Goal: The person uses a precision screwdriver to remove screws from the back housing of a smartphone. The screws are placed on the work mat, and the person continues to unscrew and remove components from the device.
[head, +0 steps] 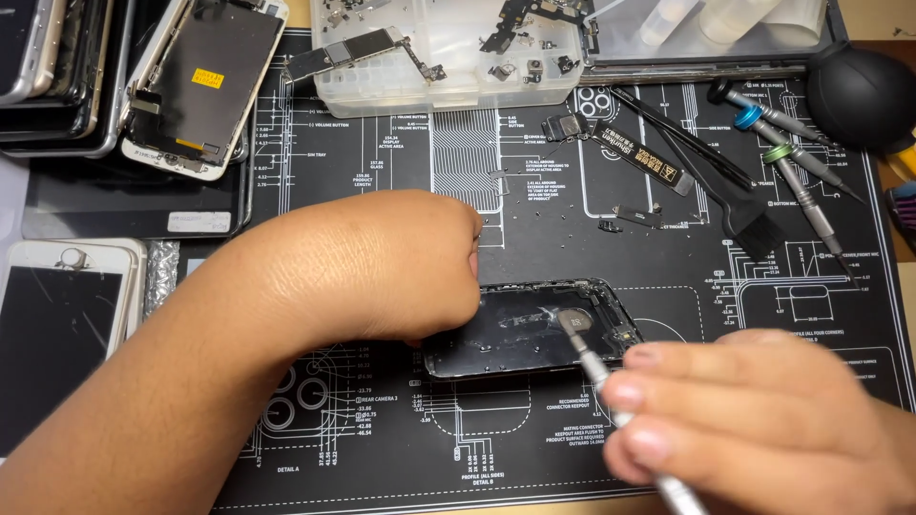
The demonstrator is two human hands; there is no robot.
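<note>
Head view. The left hand (382, 267) lies across the near-left end of the opened black phone housing (530, 329), palm down and fingers curled; it appears to pin the shell flat to the black printed work mat (534, 429) so that it cannot slide under tool pressure. Its grip cannot be told exactly: the fingertips are hidden beneath the hand.

The right hand (763, 420) is closed around a slim silver precision screwdriver (601, 377), pinched between thumb and fingers low on the shaft, as for fine control. The tip rests inside the housing, at a round grey part near its right end. Hand and tool are blurred.

The housing lies lengthwise at mat centre, just beyond both hands. It is an emptied shell: dark, glossy inner floor, metal rim, small fittings left along the right edge.

Surroundings: a clear plastic compartment box (448, 57) holding small parts stands at the far edge; spare screwdrivers with coloured collars (792, 162) and a black anti-static brush (735, 191) lie far right, within reach; a black rubber dust blower (859, 95) sits at the far-right corner. Stacked phones and detached screens (191, 86) are set far left. Loose screws are scattered on the mat beyond the housing.
</note>
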